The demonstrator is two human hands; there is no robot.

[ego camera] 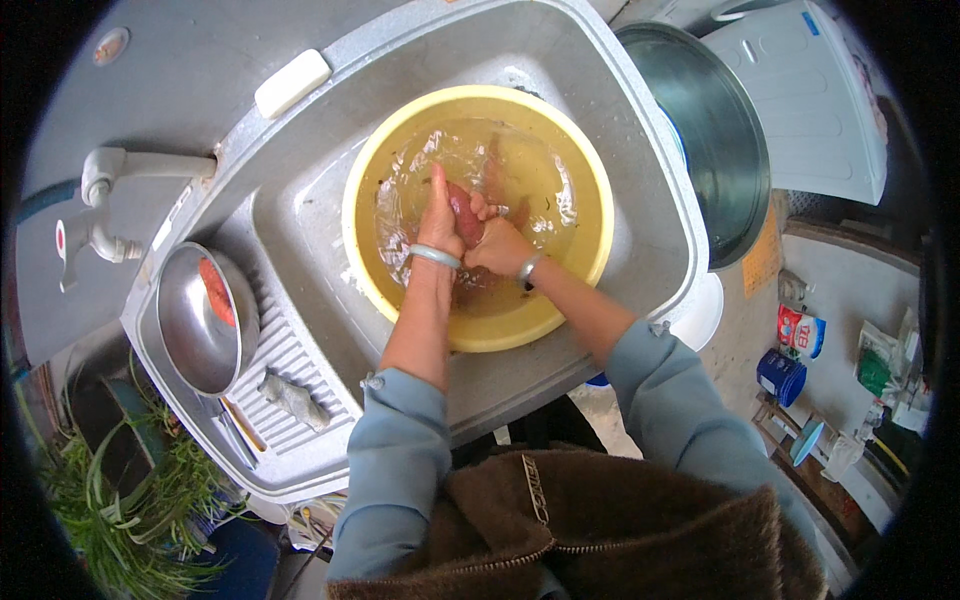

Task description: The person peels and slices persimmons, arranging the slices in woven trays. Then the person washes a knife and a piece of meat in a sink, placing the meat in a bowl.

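Observation:
A yellow plastic basin (480,343) of cloudy water stands in a grey speckled sink (307,202). Over the water, my left hand (441,217) holds a reddish sweet potato (465,215) along its palm, thumb pointing up. My right hand (501,244) closes around the same sweet potato from the right, its fingers against the skin. More reddish tubers (493,169) lie under the water beyond my hands, blurred by ripples. On the ribbed drainboard at the left, a steel bowl (202,345) stands tilted with an orange-red piece (216,291) inside.
A white tap (97,225) juts from the wall at the left. White soap (292,82) sits on the sink's rim. A grey cloth (292,399) and thin-handled tools (240,431) lie on the drainboard. A large metal pot (724,150) stands beyond the sink's right edge; green plants (127,517) are lower left.

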